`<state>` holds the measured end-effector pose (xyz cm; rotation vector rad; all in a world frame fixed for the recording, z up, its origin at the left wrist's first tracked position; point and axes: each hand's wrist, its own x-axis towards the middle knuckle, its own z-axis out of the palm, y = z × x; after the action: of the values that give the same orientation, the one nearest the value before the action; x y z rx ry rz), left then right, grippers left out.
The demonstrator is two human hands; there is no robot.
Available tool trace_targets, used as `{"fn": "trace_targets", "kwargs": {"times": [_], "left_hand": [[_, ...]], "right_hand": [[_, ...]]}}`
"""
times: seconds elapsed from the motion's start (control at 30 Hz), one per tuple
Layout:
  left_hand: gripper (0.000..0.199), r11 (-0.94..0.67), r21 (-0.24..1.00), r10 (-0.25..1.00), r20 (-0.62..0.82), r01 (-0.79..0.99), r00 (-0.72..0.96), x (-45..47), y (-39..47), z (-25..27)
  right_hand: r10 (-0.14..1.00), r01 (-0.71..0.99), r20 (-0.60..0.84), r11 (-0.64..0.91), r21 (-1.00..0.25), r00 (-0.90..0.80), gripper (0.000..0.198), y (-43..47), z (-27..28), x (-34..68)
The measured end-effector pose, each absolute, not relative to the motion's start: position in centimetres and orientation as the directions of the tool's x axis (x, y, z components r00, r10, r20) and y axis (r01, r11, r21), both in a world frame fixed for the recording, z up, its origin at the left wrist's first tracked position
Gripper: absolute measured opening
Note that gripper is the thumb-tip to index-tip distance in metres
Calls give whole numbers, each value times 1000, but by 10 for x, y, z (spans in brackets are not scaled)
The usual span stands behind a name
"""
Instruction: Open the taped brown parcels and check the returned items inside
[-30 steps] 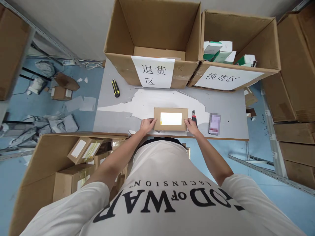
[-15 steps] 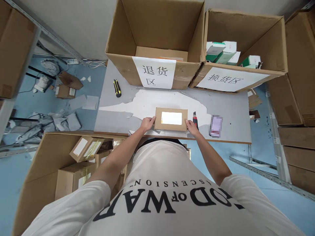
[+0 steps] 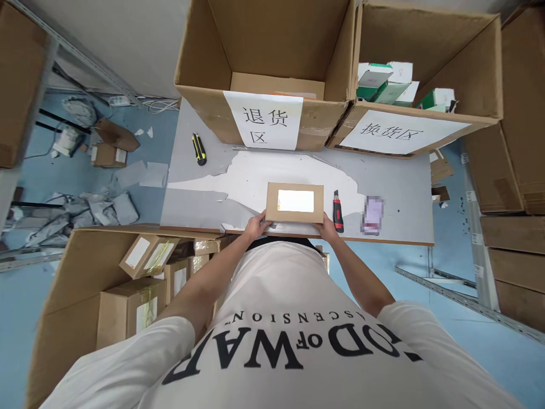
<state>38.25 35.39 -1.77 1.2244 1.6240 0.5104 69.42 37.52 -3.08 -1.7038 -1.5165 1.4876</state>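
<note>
A small brown cardboard box point(image 3: 295, 217) with a white label on its top is at the front middle of the table. My left hand point(image 3: 256, 226) grips its near left corner, with fingertips tucked under the near edge. On the opposite corner my right hand point(image 3: 327, 228) holds it the same way, some fingers hidden beneath. Just right of that hand lies a red and black utility knife point(image 3: 338, 211), blade end pointing away from me. Farther right is a blurred-out purple item point(image 3: 373, 215).
Two big open cartons with Chinese signs, a left carton point(image 3: 204, 113) and a right carton point(image 3: 430, 108) holding green-white boxes, stand along the table's back. A yellow-black utility knife point(image 3: 198, 149) lies left on the grey table point(image 3: 183, 204). Below left, a large carton point(image 3: 63, 295) holds several parcels.
Both hands have slid down to the box's near corners, fingers now under its near edge. The near side of the box looks slightly raised. The red knife shows more fully.
</note>
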Motion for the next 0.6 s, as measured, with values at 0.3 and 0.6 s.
{"fn": "trace_targets", "kwargs": {"times": [0.3, 0.6], "left_hand": [[49, 212, 719, 972, -228, 661, -63, 385, 371, 28], [54, 353, 518, 919, -346, 779, -186, 399, 385, 42]], "right_hand": [[905, 493, -356, -207, -845, -231, 47, 399, 17, 705], [863, 714, -485, -250, -654, -142, 53, 410, 26, 697]]}}
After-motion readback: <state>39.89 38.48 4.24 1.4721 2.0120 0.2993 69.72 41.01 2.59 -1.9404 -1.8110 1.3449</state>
